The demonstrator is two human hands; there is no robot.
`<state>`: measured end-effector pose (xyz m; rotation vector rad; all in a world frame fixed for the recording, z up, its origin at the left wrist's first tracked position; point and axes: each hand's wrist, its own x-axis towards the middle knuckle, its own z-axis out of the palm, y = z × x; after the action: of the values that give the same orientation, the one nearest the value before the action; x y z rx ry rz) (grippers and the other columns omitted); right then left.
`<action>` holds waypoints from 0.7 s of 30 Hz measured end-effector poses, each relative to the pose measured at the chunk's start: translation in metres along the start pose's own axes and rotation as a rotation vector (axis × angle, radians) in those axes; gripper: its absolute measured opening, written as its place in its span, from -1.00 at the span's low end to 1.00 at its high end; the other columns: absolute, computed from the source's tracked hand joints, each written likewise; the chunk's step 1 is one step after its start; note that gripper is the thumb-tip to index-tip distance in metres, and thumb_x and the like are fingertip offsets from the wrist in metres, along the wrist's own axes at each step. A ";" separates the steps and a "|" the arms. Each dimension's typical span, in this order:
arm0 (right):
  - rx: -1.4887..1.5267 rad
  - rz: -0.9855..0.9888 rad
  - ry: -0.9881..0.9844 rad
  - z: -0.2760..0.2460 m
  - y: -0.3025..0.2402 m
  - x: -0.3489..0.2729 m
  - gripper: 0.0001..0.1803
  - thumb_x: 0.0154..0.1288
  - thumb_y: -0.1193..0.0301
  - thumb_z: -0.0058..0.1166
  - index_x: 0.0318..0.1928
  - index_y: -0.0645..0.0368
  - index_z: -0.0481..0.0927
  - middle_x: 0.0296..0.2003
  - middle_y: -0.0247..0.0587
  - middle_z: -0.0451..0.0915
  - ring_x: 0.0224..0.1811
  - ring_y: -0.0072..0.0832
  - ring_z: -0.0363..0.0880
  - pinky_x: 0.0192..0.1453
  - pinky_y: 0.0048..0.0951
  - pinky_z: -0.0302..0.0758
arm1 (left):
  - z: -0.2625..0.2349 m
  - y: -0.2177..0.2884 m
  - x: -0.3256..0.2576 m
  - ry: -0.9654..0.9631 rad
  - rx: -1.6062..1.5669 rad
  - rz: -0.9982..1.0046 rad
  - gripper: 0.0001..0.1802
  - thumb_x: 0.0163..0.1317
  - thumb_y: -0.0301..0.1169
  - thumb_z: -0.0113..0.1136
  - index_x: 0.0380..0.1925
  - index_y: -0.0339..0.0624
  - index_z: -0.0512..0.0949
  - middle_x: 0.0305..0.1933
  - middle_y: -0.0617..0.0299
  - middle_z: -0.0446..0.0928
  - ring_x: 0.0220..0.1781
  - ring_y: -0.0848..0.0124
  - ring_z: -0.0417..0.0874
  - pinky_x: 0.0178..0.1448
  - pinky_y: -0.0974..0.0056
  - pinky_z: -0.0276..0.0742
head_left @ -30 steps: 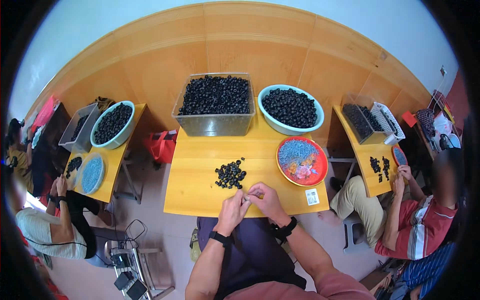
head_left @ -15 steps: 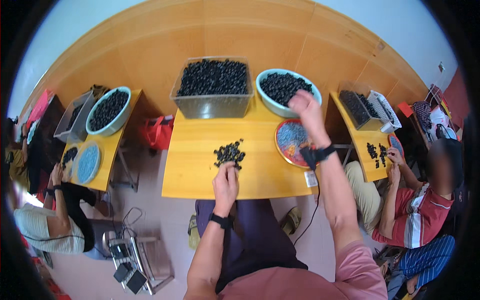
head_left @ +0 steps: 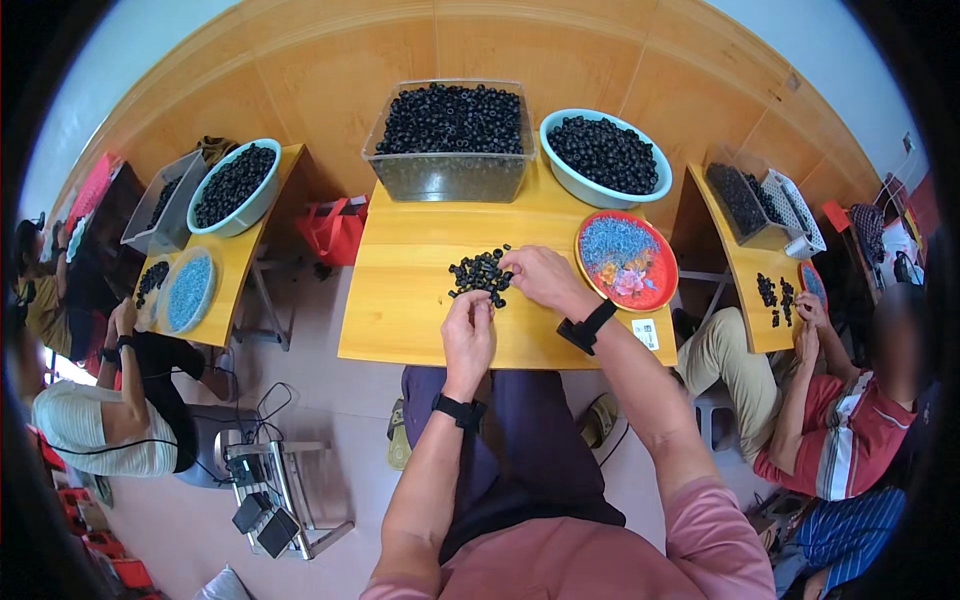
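A loose pile of small black ring-like parts (head_left: 478, 272) lies on the yellow table in front of me. My left hand (head_left: 468, 338) is at the pile's near edge, thumb and fingers pressed together; whatever they hold is hidden. From the right, my right hand (head_left: 545, 278) reaches to the pile, its fingertips pinched on a small black part at the edge. Right of that hand sits a red floral tray (head_left: 660, 278) with many small clear bluish pieces (head_left: 618, 243) on its far side.
A clear plastic bin (head_left: 455, 178) and a pale blue bowl (head_left: 592, 194), both full of black parts, stand along the table's back. A red bag (head_left: 333, 232) is left of the table. People work at side tables (head_left: 225, 290) on both sides.
My right hand has come down from the blue bowl to the pile, uncovering the bowl and tray. My left hand remains at the pile's near edge. The whole view has shifted slightly.
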<state>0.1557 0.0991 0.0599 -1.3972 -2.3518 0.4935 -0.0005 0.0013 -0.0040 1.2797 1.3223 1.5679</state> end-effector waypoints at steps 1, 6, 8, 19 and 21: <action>-0.015 -0.029 0.005 0.002 -0.001 0.000 -0.74 0.19 0.50 0.13 -0.10 0.18 0.72 -0.28 -0.07 0.70 -0.14 -0.07 0.68 -0.04 -0.11 0.57 | 0.000 0.002 -0.001 -0.001 0.087 0.020 -0.88 0.48 -0.55 0.06 -0.11 -0.35 0.56 -0.31 0.23 0.61 -0.27 0.52 0.61 -0.11 0.39 0.56; -0.031 -0.002 0.007 0.001 0.000 -0.010 -0.80 0.18 0.50 0.13 -0.17 0.22 0.67 -0.25 -0.05 0.69 -0.14 -0.05 0.67 -0.04 -0.09 0.56 | 0.002 0.015 -0.002 -0.042 0.135 0.017 -0.86 0.42 -0.52 0.14 -0.10 -0.34 0.60 -0.33 0.23 0.65 -0.30 0.53 0.63 -0.15 0.38 0.57; -0.012 -0.009 0.026 0.003 -0.003 -0.018 -0.82 0.18 0.50 0.13 -0.19 0.23 0.65 -0.24 -0.04 0.68 -0.14 -0.05 0.66 -0.05 -0.08 0.56 | 0.000 0.024 -0.004 -0.059 0.138 0.018 -0.84 0.42 -0.51 0.16 -0.08 -0.34 0.60 -0.31 0.22 0.66 -0.28 0.53 0.64 -0.14 0.38 0.58; 0.204 -0.273 0.306 0.008 -0.027 -0.061 -0.87 0.28 0.52 0.11 -0.16 0.19 0.60 -0.28 -0.06 0.63 -0.24 -0.04 0.65 -0.18 -0.14 0.59 | 0.006 0.012 -0.001 -0.151 -0.037 -0.018 -0.75 0.34 -0.58 0.27 0.00 -0.37 0.58 -0.24 0.15 0.70 -0.23 0.54 0.68 -0.08 0.41 0.63; 0.239 -0.276 0.352 0.014 -0.033 -0.064 -0.84 0.24 0.54 0.15 -0.15 0.20 0.62 -0.26 -0.05 0.65 -0.26 -0.06 0.66 -0.20 -0.17 0.60 | 0.001 0.003 -0.001 -0.131 -0.168 -0.042 -0.76 0.33 -0.63 0.27 -0.01 -0.38 0.58 -0.21 0.19 0.69 -0.19 0.59 0.65 -0.06 0.46 0.60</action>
<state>0.1528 0.0264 0.0549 -0.9459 -2.0761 0.3962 0.0013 0.0001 -0.0012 1.2201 1.1053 1.5053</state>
